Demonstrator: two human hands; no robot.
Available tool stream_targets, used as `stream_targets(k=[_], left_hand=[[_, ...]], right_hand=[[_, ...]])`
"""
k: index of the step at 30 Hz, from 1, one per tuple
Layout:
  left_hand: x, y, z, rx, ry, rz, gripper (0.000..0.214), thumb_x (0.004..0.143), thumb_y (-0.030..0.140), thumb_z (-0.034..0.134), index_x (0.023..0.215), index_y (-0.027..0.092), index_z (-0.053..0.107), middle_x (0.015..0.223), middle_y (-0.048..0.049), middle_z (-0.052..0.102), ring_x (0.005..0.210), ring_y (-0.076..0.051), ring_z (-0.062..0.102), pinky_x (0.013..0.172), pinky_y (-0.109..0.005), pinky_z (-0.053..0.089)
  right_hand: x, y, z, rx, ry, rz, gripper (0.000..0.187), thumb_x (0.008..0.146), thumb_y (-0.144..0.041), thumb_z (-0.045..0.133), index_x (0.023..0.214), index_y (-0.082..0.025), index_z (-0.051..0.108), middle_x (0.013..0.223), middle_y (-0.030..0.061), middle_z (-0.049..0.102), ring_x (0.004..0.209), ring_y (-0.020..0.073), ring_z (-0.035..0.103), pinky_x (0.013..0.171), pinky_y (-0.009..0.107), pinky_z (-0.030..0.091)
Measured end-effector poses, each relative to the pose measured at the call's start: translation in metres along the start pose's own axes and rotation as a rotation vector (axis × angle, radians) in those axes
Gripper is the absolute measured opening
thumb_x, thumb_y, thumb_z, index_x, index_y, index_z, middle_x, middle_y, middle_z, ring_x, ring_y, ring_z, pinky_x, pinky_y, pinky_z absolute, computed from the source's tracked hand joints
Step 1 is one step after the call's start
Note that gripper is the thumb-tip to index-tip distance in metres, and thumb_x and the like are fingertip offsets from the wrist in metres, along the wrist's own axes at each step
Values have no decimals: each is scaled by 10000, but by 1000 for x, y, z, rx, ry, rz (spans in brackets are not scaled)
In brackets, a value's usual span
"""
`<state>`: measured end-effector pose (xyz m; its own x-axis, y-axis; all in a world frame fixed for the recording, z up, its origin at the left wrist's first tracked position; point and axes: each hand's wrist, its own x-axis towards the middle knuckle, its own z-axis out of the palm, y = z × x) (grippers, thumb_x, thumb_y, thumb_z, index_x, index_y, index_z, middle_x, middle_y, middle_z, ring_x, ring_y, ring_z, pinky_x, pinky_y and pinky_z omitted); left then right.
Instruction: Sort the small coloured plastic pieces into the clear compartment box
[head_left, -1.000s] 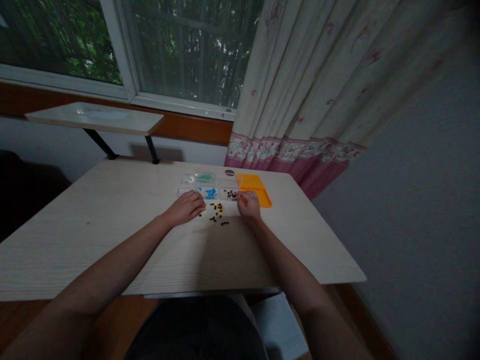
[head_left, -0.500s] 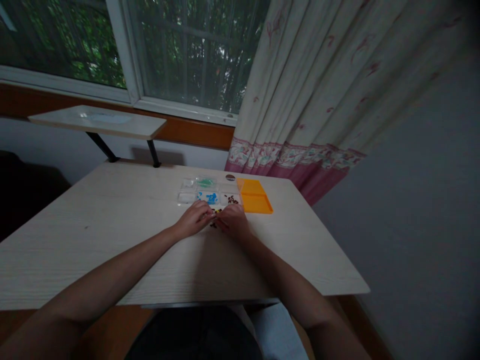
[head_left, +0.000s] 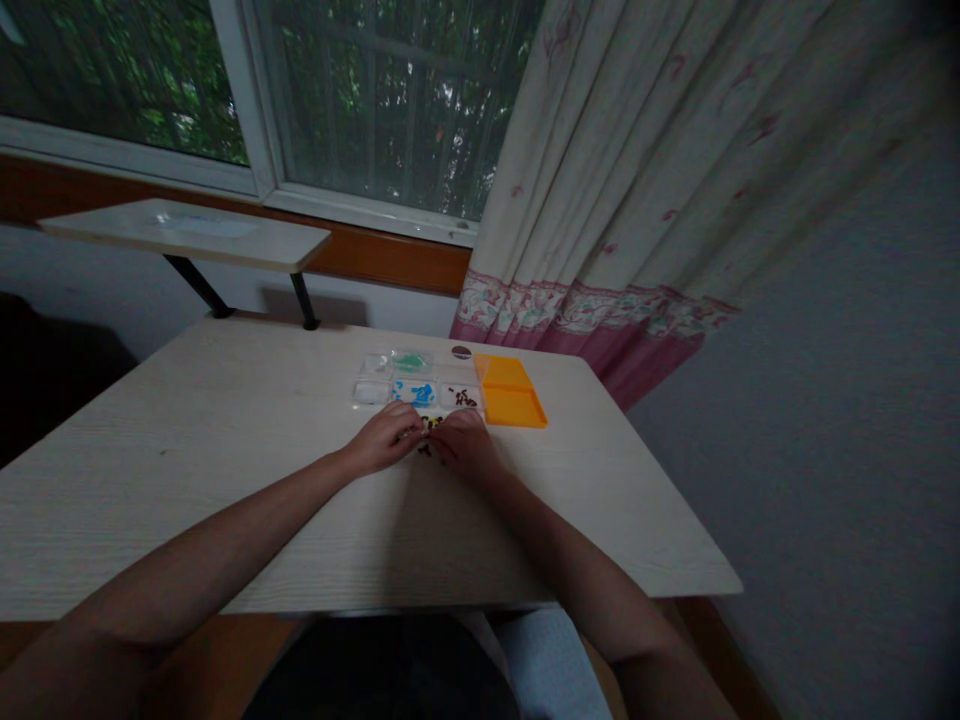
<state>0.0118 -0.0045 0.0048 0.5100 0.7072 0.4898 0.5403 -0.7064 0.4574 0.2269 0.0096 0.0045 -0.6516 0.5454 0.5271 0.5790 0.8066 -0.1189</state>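
My left hand (head_left: 385,438) and my right hand (head_left: 464,448) rest close together on the pale wooden table (head_left: 225,470), fingers curled down over a scatter of small black and yellow beads (head_left: 427,426). What the fingertips pinch is too small to make out. Just beyond the hands lies a clear compartment box (head_left: 416,383) holding blue, green and dark beads. An orange lid (head_left: 510,391) lies open at the box's right side.
A small dark round thing (head_left: 460,351) sits behind the box. A narrow shelf on black legs (head_left: 187,232) stands at the table's far left under the window. A patterned curtain (head_left: 645,180) hangs at the right. The table's right edge drops off near a grey wall.
My right hand has moved left from beside the orange lid to the loose beads, meeting my left hand. The beads it now covers were in plain sight before.
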Motion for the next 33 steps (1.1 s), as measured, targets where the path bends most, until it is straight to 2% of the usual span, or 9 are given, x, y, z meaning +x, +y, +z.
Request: stream_targets(k=[6,12,14,17,20,23,28,33], left_hand=[[0,1,0,42,-16,12,293,991,381,404,878,182,586,900,-71,593,919,-202,522,840,-334,417],[0,4,0,62,-25,29,291,985,383,412,897,187,608,918,-76,605,925,-208,532,855,-351,416],[0,5,-2,81,-14,20,286,985,385,412,927,190,614,929,-76,609,932,-208,536,858,-352,412],[1,6,-10,154,-20,7,284,983,391,414,975,199,623,944,-73,618,950,-212,539,856,-353,399],[0,3,-24,270,-101,54,305,980,404,410,931,202,633,896,-72,620,918,-217,546,826,-355,383],[-1,-6,-36,367,-188,98,359,942,509,455,867,200,620,824,-66,611,840,-215,557,765,-339,377],[-5,-21,-37,427,-275,38,528,837,710,481,742,201,584,679,-42,579,648,-187,537,642,-308,360],[-7,-25,-25,398,-269,15,555,849,720,440,713,203,589,657,-52,595,647,-198,558,639,-309,378]], right_hand=[[1,-1,-1,-6,-26,20,179,905,-304,568,856,-208,711,798,52,674,819,193,564,798,337,366],[2,1,-3,91,-41,-4,151,886,-265,566,866,-213,706,791,41,679,819,186,572,812,331,384],[3,4,-4,83,21,39,168,894,-301,570,850,-215,708,785,40,680,828,190,570,834,342,380],[4,17,-4,1,225,223,203,913,-343,560,856,-223,713,835,52,693,902,210,560,901,379,348],[2,38,-4,-95,401,407,194,912,-338,563,884,-223,716,883,61,697,935,222,548,905,391,341],[-3,58,-2,-156,465,507,169,885,-325,587,887,-217,717,924,64,691,956,235,530,897,392,349],[-7,65,3,-165,429,575,163,867,-321,602,890,-215,724,983,85,654,1011,264,490,915,422,337],[-7,63,5,-114,378,586,180,878,-311,573,902,-213,722,1038,94,622,1064,276,461,951,447,318]])
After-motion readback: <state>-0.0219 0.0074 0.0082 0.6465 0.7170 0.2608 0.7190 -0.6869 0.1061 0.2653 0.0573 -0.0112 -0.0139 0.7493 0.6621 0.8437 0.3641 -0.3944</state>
